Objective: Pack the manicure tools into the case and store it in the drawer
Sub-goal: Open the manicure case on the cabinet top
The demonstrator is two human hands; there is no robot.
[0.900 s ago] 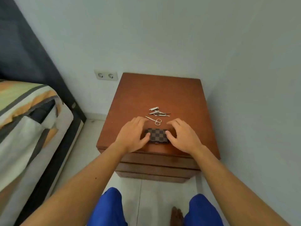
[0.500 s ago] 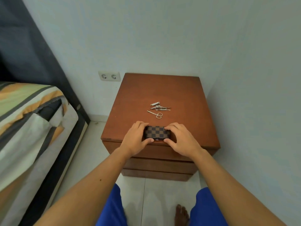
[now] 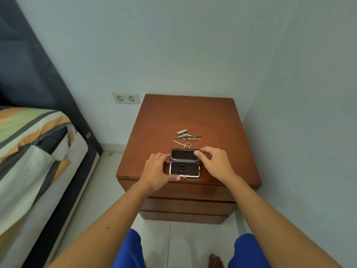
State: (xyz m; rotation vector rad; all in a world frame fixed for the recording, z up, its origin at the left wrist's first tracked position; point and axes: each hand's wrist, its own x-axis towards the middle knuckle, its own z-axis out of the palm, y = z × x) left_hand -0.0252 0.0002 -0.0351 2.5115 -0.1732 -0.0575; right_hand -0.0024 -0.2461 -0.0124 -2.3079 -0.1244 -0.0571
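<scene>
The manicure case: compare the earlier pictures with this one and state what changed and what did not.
The case, shut and showing its checkered cover before, now lies open, lid folded away from the person. The left hand steadies the near half; the right hand holds the lid. The scissors and other tools stay untouched on the nightstand.

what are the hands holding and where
The open case: left hand at its left edge and near corner, right hand on the lid's right corner.
</scene>
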